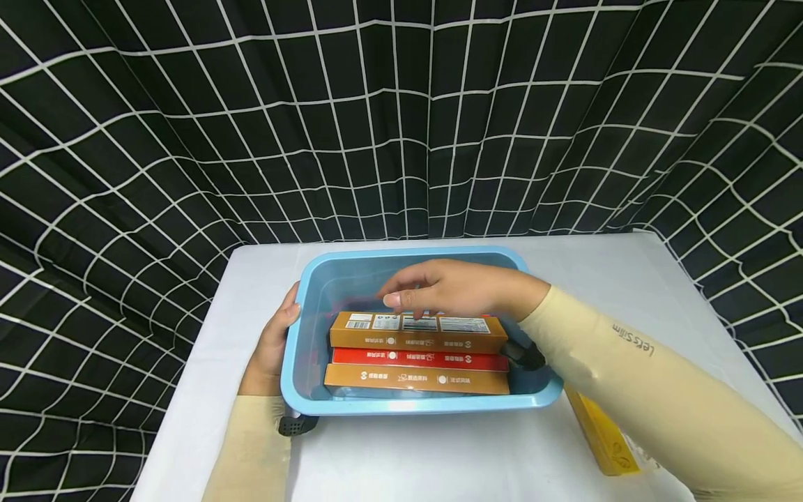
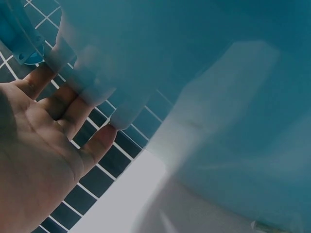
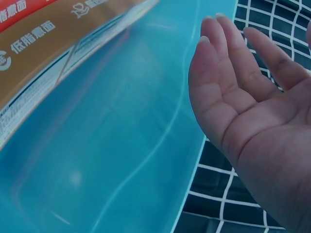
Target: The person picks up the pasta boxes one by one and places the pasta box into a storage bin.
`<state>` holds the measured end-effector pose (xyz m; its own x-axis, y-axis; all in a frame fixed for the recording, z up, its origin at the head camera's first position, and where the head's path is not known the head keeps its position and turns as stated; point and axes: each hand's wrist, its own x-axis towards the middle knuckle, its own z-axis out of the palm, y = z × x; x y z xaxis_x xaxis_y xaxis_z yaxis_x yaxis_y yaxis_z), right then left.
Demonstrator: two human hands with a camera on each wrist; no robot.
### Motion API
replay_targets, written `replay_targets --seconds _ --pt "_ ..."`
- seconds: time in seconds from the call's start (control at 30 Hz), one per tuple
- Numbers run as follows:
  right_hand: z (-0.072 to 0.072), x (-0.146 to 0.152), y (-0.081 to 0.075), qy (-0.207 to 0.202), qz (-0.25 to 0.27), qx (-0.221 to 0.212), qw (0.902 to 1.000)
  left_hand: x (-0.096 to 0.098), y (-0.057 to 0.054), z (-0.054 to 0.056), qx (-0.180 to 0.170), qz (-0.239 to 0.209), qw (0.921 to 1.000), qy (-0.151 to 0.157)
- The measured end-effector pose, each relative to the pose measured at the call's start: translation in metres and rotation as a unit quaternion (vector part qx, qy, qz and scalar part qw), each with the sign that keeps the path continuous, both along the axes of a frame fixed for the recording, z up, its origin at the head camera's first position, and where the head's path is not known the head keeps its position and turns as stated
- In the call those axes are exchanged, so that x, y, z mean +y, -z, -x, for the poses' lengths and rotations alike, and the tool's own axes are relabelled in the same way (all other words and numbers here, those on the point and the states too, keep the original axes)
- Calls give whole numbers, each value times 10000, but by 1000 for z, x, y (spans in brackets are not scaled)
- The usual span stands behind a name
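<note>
A blue plastic bin [image 1: 414, 405] stands on the white table, tilted so that its inside shows in the head view. My left hand [image 1: 274, 341] holds its left rim, thumb over the edge and fingers along the outer wall, as the left wrist view [image 2: 43, 136] also shows. Inside lie a brown pasta box [image 1: 417, 339], a red pasta box [image 1: 420, 358] and another brown pasta box [image 1: 417, 377], side by side. Above the rear brown box hovers my right hand [image 1: 461, 286], fingers loosely bent, holding nothing. Whether its fingertips touch anything is hard to tell.
A yellow box [image 1: 605, 436] lies on the table to the right, partly beneath my right forearm. Black cloth with a white grid [image 1: 376, 139] hangs behind and at both sides of the white table [image 1: 401, 460].
</note>
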<state>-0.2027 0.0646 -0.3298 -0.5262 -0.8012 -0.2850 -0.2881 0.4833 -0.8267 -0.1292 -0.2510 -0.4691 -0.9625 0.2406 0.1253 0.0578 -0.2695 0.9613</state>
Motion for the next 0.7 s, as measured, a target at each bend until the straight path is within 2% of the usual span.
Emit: replay_targets --seconds 0.27,0.7 --pt "0 11 -7 46 81 93 9999 0 1 0 29 67 10000 -25" --pt "2 31 -15 554 572 278 9964 0 1 -1 -77 -20 9999 -101"
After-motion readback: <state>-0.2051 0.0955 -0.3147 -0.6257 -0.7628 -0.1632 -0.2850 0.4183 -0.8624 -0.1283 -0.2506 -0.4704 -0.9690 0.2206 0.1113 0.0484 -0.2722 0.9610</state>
